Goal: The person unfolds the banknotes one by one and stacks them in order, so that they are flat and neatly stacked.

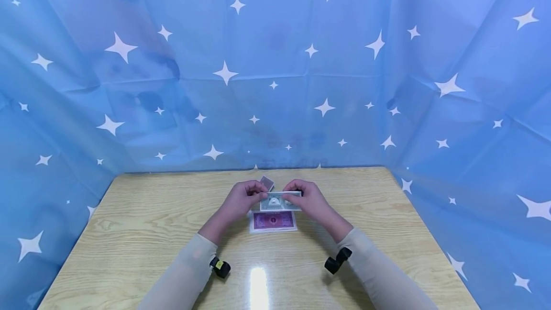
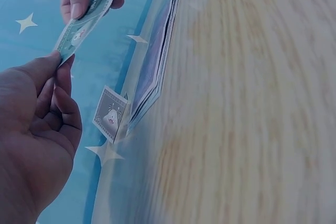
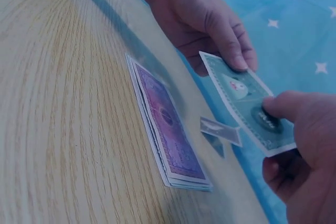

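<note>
A green play banknote (image 1: pixel 274 202) with a white cartoon figure is stretched between both hands. My left hand (image 1: pixel 241 199) pinches its left end between thumb and fingers, and my right hand (image 1: pixel 311 200) pinches the right end. Seen from the right wrist, the green note tilts in the air over the table, apart from the pile. Just nearer to me lies a neat stack of paper notes (image 3: pixel 168 124), its top one purple with a pale border. Behind the held note, a small grey note (image 2: pixel 110 115) with a cartoon figure sits at a slant near the far edge.
The wood-grain table (image 1: pixel 142 233) ends at a blue curtain (image 1: pixel 275 123) with white stars, which rises behind it and along both sides. A black wrist camera (image 1: pixel 220 268) is strapped on the left sleeve, another black camera (image 1: pixel 337 260) on the right. Light glares off the front tabletop.
</note>
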A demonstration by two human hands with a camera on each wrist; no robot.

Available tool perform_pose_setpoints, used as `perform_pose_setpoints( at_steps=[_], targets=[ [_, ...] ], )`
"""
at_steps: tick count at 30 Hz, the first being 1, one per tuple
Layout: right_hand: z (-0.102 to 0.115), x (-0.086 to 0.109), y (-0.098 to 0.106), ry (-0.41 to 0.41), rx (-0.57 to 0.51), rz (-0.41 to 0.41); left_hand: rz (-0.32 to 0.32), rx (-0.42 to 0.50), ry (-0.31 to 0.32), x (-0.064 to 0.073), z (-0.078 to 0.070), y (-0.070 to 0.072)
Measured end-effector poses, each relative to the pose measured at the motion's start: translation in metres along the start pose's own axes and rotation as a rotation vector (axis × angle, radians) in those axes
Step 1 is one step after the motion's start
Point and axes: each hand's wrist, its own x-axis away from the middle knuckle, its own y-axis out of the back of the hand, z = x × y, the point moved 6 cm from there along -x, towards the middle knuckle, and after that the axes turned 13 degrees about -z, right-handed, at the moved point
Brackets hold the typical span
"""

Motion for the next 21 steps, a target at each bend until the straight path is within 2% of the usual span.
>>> perform_pose_setpoints(
  at_steps=[21],
  targets=[
    [-0.013,0.004,0.007,-0.018,-0.061,0.005,-0.008,0.020,0.013,0.006,0.004,0.010]
  ],
)
